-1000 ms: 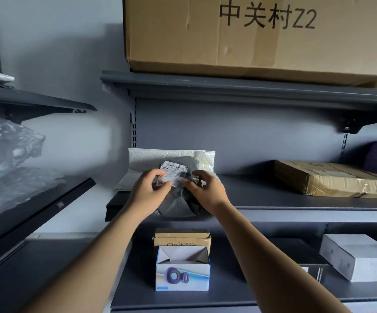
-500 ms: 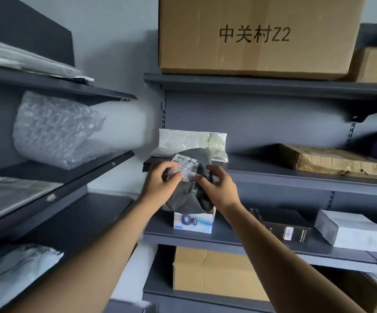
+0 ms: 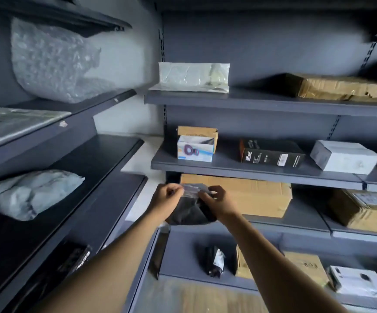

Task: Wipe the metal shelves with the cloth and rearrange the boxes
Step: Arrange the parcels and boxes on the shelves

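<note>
A dark grey soft parcel [image 3: 191,211] with a white label hangs in front of the lower shelves. My left hand [image 3: 166,198] and my right hand [image 3: 220,201] pinch its top edge from either side. Behind it a long cardboard box [image 3: 255,195] lies on a grey metal shelf [image 3: 296,219]. On the shelf [image 3: 250,170] above stand a small white and blue box [image 3: 195,150], a black box [image 3: 271,153] and a white box [image 3: 344,157]. A pale plastic packet [image 3: 194,76] leans on the shelf higher up. No cloth shows.
Left shelving holds bubble wrap [image 3: 52,59], a flat clear packet [image 3: 13,120] and a grey bag [image 3: 27,193]. Taped cardboard boxes [image 3: 368,211] sit at right. The bottom shelf carries a small black parcel [image 3: 214,260], a brown box [image 3: 302,265] and a white box [image 3: 359,283].
Both hands have carried the dark parcel down from the upper shelf to the level of the long cardboard box. My view has dropped and pulled back, showing lower shelves.
</note>
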`<state>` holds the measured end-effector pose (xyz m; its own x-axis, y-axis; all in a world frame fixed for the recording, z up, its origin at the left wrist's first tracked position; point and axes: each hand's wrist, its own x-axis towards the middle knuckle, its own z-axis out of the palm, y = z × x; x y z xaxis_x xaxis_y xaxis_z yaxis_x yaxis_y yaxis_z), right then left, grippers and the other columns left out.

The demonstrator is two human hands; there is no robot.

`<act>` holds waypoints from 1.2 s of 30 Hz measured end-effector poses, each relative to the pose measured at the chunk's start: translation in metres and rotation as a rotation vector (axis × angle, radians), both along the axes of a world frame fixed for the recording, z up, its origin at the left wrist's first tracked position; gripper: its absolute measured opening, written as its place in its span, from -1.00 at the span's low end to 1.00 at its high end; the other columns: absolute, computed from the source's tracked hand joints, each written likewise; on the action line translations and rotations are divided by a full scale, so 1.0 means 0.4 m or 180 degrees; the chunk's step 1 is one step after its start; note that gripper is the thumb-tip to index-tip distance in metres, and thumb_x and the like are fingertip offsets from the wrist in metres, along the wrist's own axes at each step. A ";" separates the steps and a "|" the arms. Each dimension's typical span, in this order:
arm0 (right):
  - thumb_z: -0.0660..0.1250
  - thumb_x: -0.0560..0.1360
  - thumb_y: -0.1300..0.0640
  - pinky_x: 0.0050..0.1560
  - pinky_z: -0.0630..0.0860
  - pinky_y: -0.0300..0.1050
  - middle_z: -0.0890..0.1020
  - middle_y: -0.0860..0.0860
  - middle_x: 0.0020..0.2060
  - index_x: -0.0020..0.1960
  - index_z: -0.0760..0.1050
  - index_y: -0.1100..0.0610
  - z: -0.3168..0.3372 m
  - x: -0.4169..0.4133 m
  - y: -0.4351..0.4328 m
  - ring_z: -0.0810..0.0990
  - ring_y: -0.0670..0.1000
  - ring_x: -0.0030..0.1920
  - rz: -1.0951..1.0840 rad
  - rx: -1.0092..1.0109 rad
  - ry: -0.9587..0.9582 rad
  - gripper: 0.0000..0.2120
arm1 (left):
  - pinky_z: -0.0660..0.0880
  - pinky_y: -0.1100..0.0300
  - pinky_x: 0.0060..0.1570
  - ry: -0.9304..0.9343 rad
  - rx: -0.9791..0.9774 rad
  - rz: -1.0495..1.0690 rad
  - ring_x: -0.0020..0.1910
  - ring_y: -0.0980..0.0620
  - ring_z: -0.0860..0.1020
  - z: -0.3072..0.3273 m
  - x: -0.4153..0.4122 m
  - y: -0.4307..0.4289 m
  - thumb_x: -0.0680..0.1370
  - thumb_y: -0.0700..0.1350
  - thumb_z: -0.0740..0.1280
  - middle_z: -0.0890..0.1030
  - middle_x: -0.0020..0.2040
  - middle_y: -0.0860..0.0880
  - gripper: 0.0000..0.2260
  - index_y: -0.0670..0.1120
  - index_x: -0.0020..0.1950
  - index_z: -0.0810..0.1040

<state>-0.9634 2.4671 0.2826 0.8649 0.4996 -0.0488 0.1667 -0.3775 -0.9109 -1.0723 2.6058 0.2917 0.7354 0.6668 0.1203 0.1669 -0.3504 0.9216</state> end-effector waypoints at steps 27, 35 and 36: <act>0.47 0.45 -0.24 -0.07 0.43 -0.13 0.69 0.08 0.05 0.20 0.61 0.09 -1.372 0.227 0.224 0.64 0.13 0.09 -0.0209 -0.1175 0.1054 -0.50 | 0.38 0.27 0.06 0.1486 -0.0546 -0.0239 0.07 0.06 0.54 -1.360 0.275 0.254 0.58 -0.14 0.32 0.63 0.04 0.05 -0.83 -0.03 0.08 0.68; 0.57 0.40 0.01 0.02 0.56 -0.11 0.66 0.01 0.09 0.29 0.55 0.05 -1.792 0.355 0.344 0.63 0.03 0.02 -0.0133 -0.0954 0.0402 -0.50 | 0.34 0.56 -0.01 0.1100 0.0537 -0.0644 0.10 0.01 0.53 -1.828 0.404 0.381 0.48 -0.27 0.40 0.56 0.12 -0.10 -0.72 -0.12 0.18 0.63; 0.58 0.39 0.05 0.05 0.55 -0.14 0.66 0.02 0.12 0.31 0.54 0.05 -1.825 0.362 0.353 0.62 0.02 0.04 -0.0075 -0.0940 0.0335 -0.47 | 0.38 0.50 0.05 0.1078 0.0594 -0.0646 0.11 -0.02 0.54 -1.867 0.411 0.390 0.46 -0.30 0.40 0.55 0.12 -0.12 -0.70 -0.13 0.18 0.62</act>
